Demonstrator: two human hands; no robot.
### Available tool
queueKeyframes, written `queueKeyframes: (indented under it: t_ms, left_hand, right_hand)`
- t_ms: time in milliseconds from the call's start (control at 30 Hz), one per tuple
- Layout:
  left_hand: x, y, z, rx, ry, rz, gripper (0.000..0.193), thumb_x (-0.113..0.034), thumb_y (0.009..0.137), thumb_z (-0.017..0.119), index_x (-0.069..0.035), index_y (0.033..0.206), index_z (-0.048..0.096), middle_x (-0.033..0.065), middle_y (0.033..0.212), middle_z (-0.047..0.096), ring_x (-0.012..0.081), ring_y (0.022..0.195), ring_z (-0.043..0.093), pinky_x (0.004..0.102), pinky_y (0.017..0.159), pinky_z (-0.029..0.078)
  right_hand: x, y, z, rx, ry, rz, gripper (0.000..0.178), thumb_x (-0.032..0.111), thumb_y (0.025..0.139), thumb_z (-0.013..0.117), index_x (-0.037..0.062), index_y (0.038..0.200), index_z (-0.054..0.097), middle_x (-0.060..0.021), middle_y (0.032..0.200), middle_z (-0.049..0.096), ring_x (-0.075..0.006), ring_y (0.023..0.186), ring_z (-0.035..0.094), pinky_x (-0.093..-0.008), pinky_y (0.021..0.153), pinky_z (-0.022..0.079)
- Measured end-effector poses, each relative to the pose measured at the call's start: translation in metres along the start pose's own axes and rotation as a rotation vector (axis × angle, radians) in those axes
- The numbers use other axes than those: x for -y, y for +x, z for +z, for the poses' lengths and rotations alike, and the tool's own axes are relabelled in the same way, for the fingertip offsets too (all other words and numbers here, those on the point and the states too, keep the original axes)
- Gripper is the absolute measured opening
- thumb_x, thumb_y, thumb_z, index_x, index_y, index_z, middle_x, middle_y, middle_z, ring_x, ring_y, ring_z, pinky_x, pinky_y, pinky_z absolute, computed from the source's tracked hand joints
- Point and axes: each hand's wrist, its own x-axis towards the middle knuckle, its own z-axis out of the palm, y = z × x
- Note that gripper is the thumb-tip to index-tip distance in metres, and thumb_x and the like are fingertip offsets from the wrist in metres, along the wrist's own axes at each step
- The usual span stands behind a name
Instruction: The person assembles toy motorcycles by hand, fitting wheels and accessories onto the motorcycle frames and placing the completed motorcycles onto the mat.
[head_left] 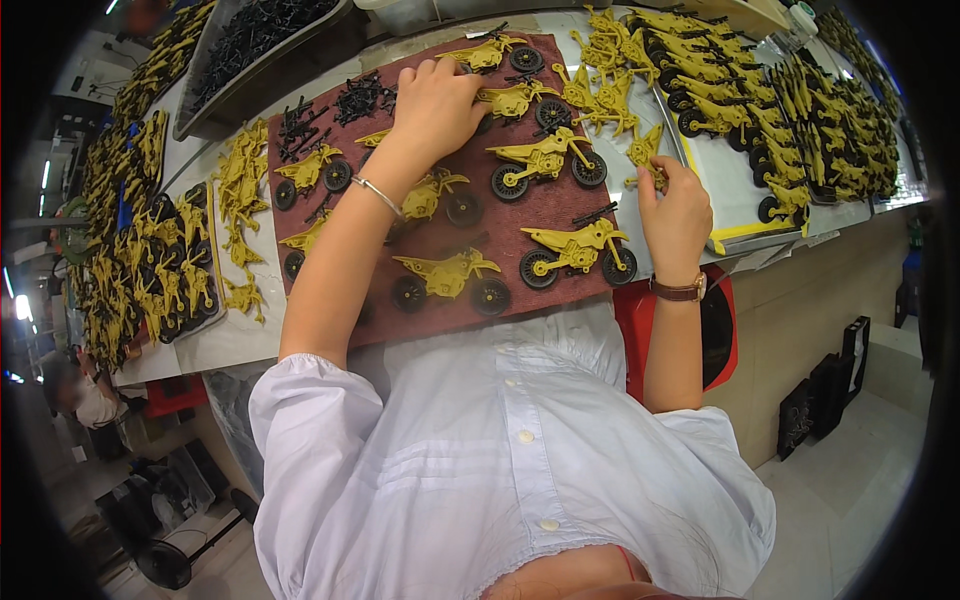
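My left hand (437, 105) reaches over the maroon cloth (440, 335) to its far side. Its fingers are curled beside a yellow toy motorcycle (510, 98) and another toy motorcycle (480, 55) behind it; what they grip is hidden. My right hand (680, 215), off the cloth's right edge, pinches a yellow plastic part (657, 177) between thumb and fingers. Several toy motorcycles with black wheels lie on the cloth, among them one toy motorcycle (578, 247) at the near right and another (450, 275) at the near middle. Black handlebar-like pieces (362, 98) lie at the far left of the cloth.
Loose yellow parts are piled at the left (243, 185) and far right (605, 80) of the cloth. A grey bin (345, 35) of black pieces stands far left. A tray of toy motorcycles (175, 265) is at left; a yellow-edged tray (757, 233) holds more at right. A red stool (635, 335) is below.
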Motion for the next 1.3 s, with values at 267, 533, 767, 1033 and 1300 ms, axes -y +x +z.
queueKeyframes:
  t_ms: [267,533,767,1033,1300]
  left_hand:
    - [0.023,0.009,0.006,0.231,-0.413,-0.163,0.032,-0.033,0.071,0.07,-0.009,0.091,0.061,0.0089,0.089,0.062,0.0259,0.086,0.057,0.0361,0.076,0.042]
    - [0.009,0.011,-0.003,0.141,-0.99,-0.353,0.024,-0.02,0.077,0.068,-0.004,0.091,0.058,0.0043,0.081,0.061,0.01,0.067,0.055,0.0254,0.056,0.045]
    - [0.003,0.01,-0.008,-0.091,-1.337,-0.566,0.026,-0.02,0.081,0.065,-0.002,0.098,0.059,0.0035,0.085,0.062,0.0094,0.069,0.058,0.0228,0.052,0.047]
    - [-0.02,-0.034,-0.06,-0.08,-1.94,-0.812,0.025,-0.014,0.088,0.053,-0.001,0.109,0.055,0.007,0.098,0.061,0.0148,0.084,0.061,0.0343,0.076,0.053]
    - [-0.057,-0.094,-0.088,0.161,-2.151,-0.934,0.02,-0.017,0.091,0.049,-0.006,0.107,0.053,0.0032,0.1,0.059,0.0109,0.088,0.058,0.0334,0.079,0.052]
  right_hand:
    - [0.0,-0.01,-0.009,0.039,-0.003,0.076,0.024,0.022,0.073,0.065,0.0055,0.091,0.063,-0.0153,0.082,0.061,-0.0333,0.077,0.059,-0.0419,0.066,0.046]
    - [-0.005,-0.017,-0.003,-0.04,0.11,0.058,0.021,0.017,0.074,0.065,0.0018,0.088,0.064,-0.0174,0.08,0.06,-0.0341,0.076,0.058,-0.0411,0.067,0.045]
    - [-0.007,-0.016,-0.002,-0.065,0.128,0.036,0.02,0.016,0.074,0.063,0.0007,0.088,0.064,-0.0172,0.082,0.062,-0.0339,0.075,0.058,-0.0407,0.068,0.046]
    - [0.016,-0.014,-0.059,-0.168,0.349,-0.085,0.018,0.007,0.07,0.066,-0.0006,0.086,0.064,-0.0144,0.084,0.063,-0.0278,0.072,0.06,-0.0331,0.068,0.047]
    - [0.081,-0.006,-0.072,0.039,0.606,-0.794,0.022,-0.001,0.065,0.068,0.001,0.086,0.064,-0.0108,0.088,0.061,-0.0253,0.081,0.058,-0.0321,0.071,0.047]
